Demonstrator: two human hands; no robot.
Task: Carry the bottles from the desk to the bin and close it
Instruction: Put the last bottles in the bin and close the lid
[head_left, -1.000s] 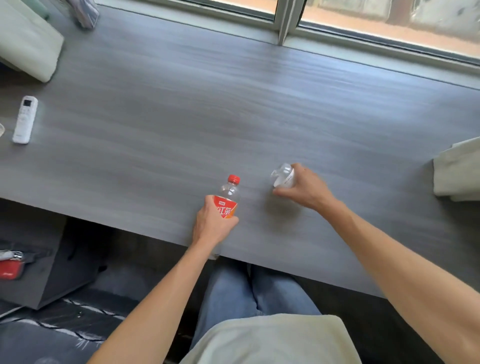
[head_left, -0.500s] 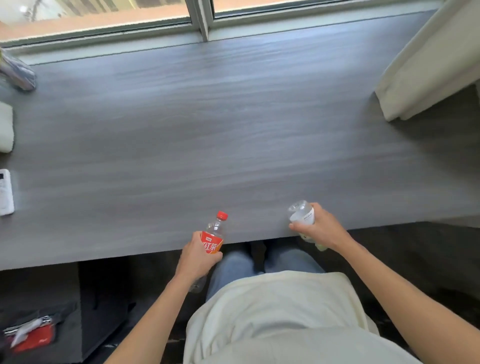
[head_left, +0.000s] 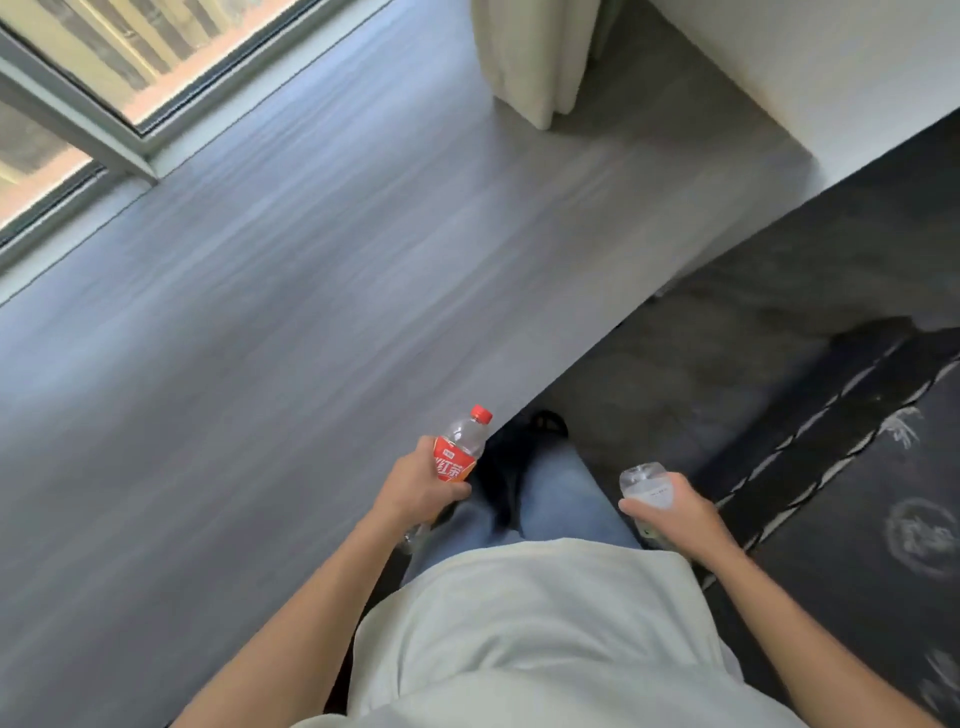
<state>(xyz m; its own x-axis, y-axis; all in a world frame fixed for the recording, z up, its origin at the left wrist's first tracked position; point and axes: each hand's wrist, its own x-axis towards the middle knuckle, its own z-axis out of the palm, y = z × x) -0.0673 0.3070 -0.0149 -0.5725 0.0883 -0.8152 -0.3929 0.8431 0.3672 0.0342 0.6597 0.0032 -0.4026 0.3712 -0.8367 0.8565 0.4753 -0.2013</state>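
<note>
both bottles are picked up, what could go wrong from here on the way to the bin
1. With the left hand on the red-label bottle and the right hand on the clear bottle, neither is free for a lid.
2. The bin is not in view.
3. The patterned rug could catch a foot.

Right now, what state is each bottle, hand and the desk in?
Red-label bottle: capped, held, tilted.
Clear bottle: held off the desk; cap not visible.
Left hand: closed around the red-label bottle.
Right hand: closed around the clear bottle.
Desk: no bottles on the visible part.
</note>
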